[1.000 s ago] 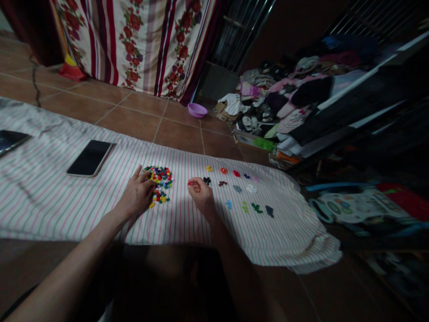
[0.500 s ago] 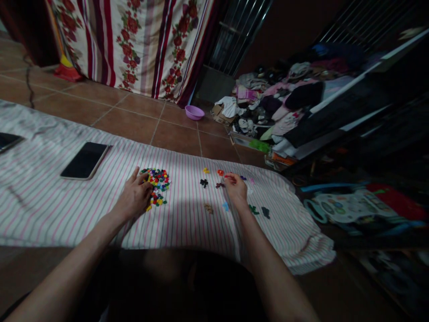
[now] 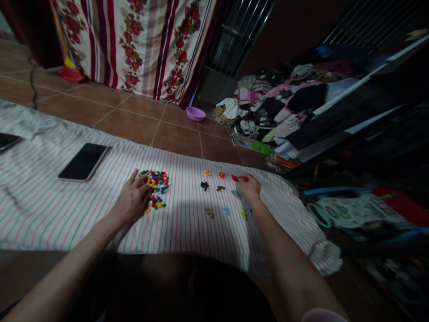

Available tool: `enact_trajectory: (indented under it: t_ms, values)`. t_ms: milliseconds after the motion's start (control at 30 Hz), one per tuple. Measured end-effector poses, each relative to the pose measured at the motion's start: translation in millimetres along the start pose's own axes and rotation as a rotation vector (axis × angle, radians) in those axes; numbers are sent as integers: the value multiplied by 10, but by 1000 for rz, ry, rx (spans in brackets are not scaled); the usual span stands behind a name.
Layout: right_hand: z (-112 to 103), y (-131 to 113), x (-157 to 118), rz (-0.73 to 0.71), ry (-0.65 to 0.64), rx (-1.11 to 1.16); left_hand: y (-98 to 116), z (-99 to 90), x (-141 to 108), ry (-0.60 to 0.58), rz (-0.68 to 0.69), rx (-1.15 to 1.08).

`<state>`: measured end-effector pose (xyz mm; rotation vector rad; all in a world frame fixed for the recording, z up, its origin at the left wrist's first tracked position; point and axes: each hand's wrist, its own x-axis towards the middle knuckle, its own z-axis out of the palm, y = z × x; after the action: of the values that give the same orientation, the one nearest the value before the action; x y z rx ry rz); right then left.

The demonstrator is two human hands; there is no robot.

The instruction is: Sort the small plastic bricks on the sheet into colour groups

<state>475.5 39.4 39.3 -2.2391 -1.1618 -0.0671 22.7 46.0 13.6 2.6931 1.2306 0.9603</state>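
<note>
My left hand (image 3: 132, 197) rests with fingers apart at the left edge of a pile of small multicoloured pieces (image 3: 157, 181) on a striped cloth (image 3: 187, 228). My right hand (image 3: 250, 185) has its fingers pinched beside a red cluster (image 3: 235, 178); whatever is between the fingertips is too small to make out. Small single-colour clusters lie around it: yellow (image 3: 207, 172), orange (image 3: 221, 175), black (image 3: 204, 185), brown (image 3: 220, 188), grey (image 3: 236, 193), tan (image 3: 209, 212), light blue (image 3: 227, 209) and lime green (image 3: 243, 212).
A phone (image 3: 83, 162) lies on the cloth at the left, and part of another dark device (image 3: 8, 141) is at the far left edge. A purple basin (image 3: 195, 114) stands on the tiled floor. Heaped clothes (image 3: 278, 103) are behind at the right.
My right hand has moved right, from near the orange and brown clusters to the red one, uncovering the grey and lime green clusters. My left hand has barely moved.
</note>
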Motion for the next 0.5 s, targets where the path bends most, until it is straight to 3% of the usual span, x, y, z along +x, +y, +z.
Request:
enact_trajectory:
  t_ms: [500]
  values:
    - [133, 72, 85, -55, -82, -116, 38, -35, -4, -14, -15, -20]
